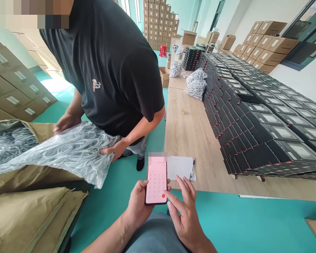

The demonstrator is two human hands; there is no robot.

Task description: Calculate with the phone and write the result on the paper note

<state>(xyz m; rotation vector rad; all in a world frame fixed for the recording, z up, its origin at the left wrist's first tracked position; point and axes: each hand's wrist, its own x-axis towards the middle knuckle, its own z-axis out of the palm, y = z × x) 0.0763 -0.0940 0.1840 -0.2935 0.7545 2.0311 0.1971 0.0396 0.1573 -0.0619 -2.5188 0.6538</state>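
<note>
- Phone (156,182) lies in my left hand (138,205), my fingers closed around it, its lit screen showing a number keypad.
- My right hand (186,214) is open and holds nothing, fingers spread just beside the phone; I cannot tell whether a fingertip touches the screen.
- Clipboard (180,168) with a white sheet lies just past the phone, at the near edge of the wooden bench (189,140), a pen (192,169) along its right side.
- Co-worker (105,63) in a black T-shirt stands to my left, both hands on one clear plastic bag (68,151) of white cables, which lies over an open kraft paper sack (23,211).
- Black boxes (252,119) fill the bench's far side in rows, too many to count.
- At least three more bags (195,84) of cables sit farther along the bench.
- Cartons (268,42) stand stacked against the walls, too many to count.
</note>
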